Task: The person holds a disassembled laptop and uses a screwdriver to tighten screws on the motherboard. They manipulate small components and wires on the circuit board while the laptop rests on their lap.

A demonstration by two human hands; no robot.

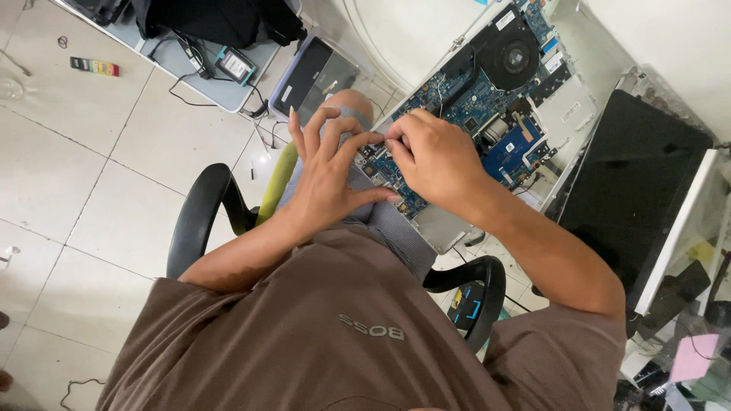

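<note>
An opened laptop base (567,114) rests across my lap, its blue circuit board (472,99) and round black fan (512,53) exposed. My left hand (327,171) lies over the board's near left corner, fingers spread, with thumb and forefinger tips pressed on the board edge. My right hand (434,156) is beside it, fingertips pinched together at the same spot, touching the left fingers. Whether something tiny is pinched there is hidden by the fingers.
I sit in a black-armed office chair (199,221) on a white tiled floor (91,175). A black laptop lid (640,183) lies to the right. A grey low table (221,84) with a hard drive (234,65), cables and a black bag stands at the top left.
</note>
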